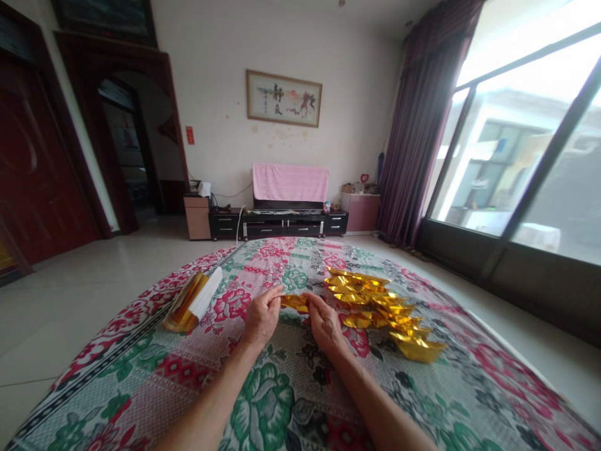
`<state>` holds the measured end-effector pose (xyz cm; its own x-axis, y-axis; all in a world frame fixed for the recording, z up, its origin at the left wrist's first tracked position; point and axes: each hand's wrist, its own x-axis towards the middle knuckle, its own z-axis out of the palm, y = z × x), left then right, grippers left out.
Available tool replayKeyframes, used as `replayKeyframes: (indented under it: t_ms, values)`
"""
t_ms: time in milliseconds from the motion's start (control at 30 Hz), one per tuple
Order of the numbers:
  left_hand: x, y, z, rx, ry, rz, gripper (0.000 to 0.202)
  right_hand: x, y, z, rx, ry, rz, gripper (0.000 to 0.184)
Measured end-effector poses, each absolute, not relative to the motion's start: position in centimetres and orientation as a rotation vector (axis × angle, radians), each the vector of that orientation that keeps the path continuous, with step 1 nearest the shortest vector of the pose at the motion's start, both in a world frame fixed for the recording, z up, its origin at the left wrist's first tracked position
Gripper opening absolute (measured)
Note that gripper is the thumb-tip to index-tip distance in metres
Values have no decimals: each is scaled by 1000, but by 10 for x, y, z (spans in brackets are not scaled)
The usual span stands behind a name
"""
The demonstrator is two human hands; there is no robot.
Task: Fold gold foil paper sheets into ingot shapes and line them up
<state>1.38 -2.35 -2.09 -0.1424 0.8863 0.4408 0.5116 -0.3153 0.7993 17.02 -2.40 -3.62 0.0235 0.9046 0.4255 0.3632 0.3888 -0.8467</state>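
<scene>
Between my two hands, just above the flowered cloth, is a folded piece of gold foil paper (pixel 295 303). My left hand (pixel 261 316) pinches its left end between thumb and fingers. The right end is pinched the same way by my right hand (pixel 325 322). Right of my hands sits a group of several folded gold foil boats (pixel 370 297), set close together in rows. To the left lies a stack of gold foil sheets (pixel 185 307) with a white strip along one side, partly curled.
A round table covered with a flowered tablecloth (pixel 263 407) fills the foreground. Beyond it stand a low black cabinet (pixel 282 225) and a screen under a pink cloth (pixel 291 181). A large window (pixel 516 156) with a purple curtain (pixel 408 131) is on the right.
</scene>
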Motion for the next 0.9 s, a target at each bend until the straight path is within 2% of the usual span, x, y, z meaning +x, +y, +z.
replayKeyframes:
  t_ms: [333,500,633,900]
  values:
    - [14,-20,-28,1754,1703,1268,28,171,-22,-40,-1164,-1539,563,36]
    - [14,-22,-23,1672,1575,1208,31,171,-22,-38,-1190,-1582,606,36]
    - [14,-21,-21,1672,1655,1227,34,171,-23,-37,-1172,-1580,640,38]
    - [16,-22,-23,1719,1667,1196,33,169,-23,-34,-1299,-1471,463,41]
